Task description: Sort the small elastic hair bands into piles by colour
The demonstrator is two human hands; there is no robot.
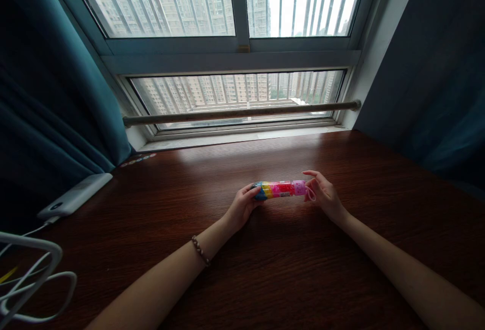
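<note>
Gripping the bottle (280,190) by its blue end, the left hand (242,207) is closed in the head view. The bottle lies sideways, centrally between the tabletop's (265,269) left and right edges, cap (299,187) toward the right. The right hand (326,197) is at the loop (311,194), index finger extended; its grip cannot be determined. A power bank (76,196) occupies the left edge.

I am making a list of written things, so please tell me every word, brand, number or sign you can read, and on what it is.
No text can be read with certainty.
Colorful bottle: small printed marks, too small to read.
White device at the left: a dark mark, no readable letters.
</note>
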